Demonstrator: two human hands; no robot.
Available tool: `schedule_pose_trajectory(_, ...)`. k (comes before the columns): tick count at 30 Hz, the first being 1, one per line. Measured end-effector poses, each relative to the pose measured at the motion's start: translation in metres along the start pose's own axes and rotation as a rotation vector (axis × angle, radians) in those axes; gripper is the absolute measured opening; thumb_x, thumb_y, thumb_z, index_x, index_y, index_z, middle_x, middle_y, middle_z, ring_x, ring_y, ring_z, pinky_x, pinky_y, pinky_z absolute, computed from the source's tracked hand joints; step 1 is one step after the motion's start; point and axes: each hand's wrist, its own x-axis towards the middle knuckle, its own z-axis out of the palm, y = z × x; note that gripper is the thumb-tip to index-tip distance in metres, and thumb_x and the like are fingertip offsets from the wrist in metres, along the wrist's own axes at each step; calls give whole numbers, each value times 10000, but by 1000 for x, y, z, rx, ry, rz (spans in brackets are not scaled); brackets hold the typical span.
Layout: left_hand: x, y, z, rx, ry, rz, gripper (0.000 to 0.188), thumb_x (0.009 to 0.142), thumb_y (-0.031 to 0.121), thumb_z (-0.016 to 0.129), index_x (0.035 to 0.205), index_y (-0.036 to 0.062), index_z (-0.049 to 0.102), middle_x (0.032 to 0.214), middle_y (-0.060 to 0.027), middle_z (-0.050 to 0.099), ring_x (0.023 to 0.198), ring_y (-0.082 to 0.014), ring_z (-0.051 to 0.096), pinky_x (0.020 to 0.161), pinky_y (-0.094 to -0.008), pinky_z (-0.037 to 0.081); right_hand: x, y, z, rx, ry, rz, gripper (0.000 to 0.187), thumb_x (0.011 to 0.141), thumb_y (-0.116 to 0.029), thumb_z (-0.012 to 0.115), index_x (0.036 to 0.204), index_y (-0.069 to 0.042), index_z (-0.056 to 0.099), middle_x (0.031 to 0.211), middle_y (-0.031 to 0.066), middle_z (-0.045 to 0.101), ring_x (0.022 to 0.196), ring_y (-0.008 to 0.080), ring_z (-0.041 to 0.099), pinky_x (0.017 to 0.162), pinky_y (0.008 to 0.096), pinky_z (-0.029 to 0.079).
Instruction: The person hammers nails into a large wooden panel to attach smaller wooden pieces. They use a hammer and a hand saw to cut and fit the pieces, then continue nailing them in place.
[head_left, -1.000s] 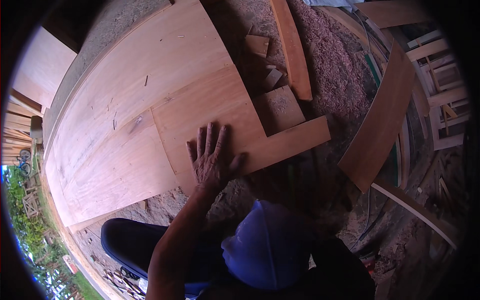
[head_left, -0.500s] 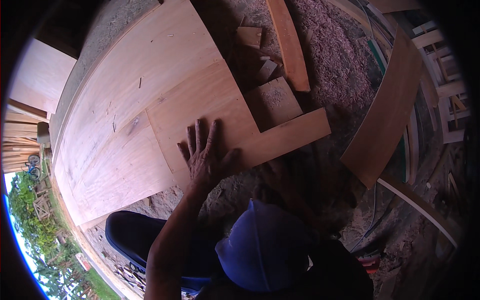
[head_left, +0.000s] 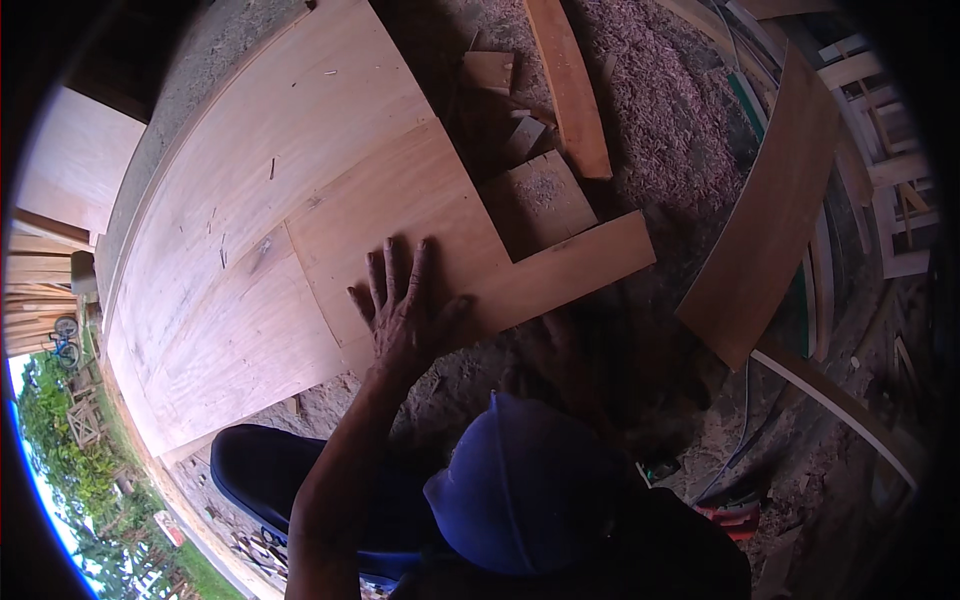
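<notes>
My left hand (head_left: 405,325) lies flat with fingers spread on a large pale plywood sheet (head_left: 290,120). Under its palm and thumb runs the narrower end of the wood, a strip (head_left: 580,265) that juts out to the right. Just below that strip, in deep shadow, is my right hand (head_left: 562,345). Its fingers are too dark to make out, and whether it touches the strip's underside or edge cannot be seen. A square wooden block (head_left: 545,205) with shavings on top sits against the inner corner between sheet and strip.
A long plank (head_left: 570,90) and small offcuts (head_left: 488,72) lie beyond the block, beside heaped shavings (head_left: 670,120). On the right a brown board (head_left: 765,220) leans near a pale batten (head_left: 840,410) and a cable (head_left: 742,430). A dark shoe (head_left: 250,465) and blue cloth (head_left: 520,480) are close below.
The whole view has shifted slightly. My left hand stays flat at the same spot on the plywood, and the right remains in shadow below the strip. More of a red object shows at lower right.
</notes>
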Motion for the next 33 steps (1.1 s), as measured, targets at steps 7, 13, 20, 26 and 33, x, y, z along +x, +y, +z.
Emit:
schedule_pose_trajectory(7, 4, 0, -2, 33, -20, 119, 828, 943, 601, 599, 1624, 249, 288, 1704, -189, 120, 1569, -436, 34, 1176, -703, -40, -11, -4, -8, -6, 70, 81, 253, 997, -81, 595, 1232, -7, 653, 1225, 201, 682, 1181, 322, 650, 1006, 385, 488)
schedule_pose_trajectory(13, 18, -13, -3, 124, -23, 579, 626, 959, 473, 624, 1543, 321, 456, 1686, -164, 212, 1555, -423, 170, 1194, -702, 41, -24, -12, -4, -127, -4, 220, 260, 1009, -103, 567, 1237, -1, 638, 1180, 228, 682, 1146, 340, 662, 997, 389, 497)
schedule_pose_trajectory(20, 26, -15, 0, 139, -2, 758, 552, 926, 355, 645, 1468, 323, 550, 1666, -79, 304, 1541, -380, 247, 1207, -704, 63, -39, -26, 28, -30, -66, 313, 324, 1047, -184, 513, 1301, 5, 579, 1207, 170, 620, 1138, 267, 601, 997, 401, 473)
schedule_pose_trajectory(26, 24, -14, 4, 113, 42, 727, 459, 986, 292, 554, 1443, 308, 583, 1643, -70, 356, 1518, -374, 306, 1199, -710, 59, -15, -60, 49, 325, 235, 161, 358, 1073, -232, 510, 1338, 2, 567, 1298, 93, 580, 1185, 202, 535, 1044, 385, 418)
schedule_pose_trajectory(33, 24, -11, 6, 80, 48, 740, 452, 995, 304, 531, 1445, 304, 578, 1636, -73, 367, 1521, -367, 303, 1196, -713, 63, -14, -12, 63, 507, 214, 131, 381, 1060, -265, 569, 1329, 3, 587, 1308, 87, 594, 1206, 196, 533, 1054, 374, 412)
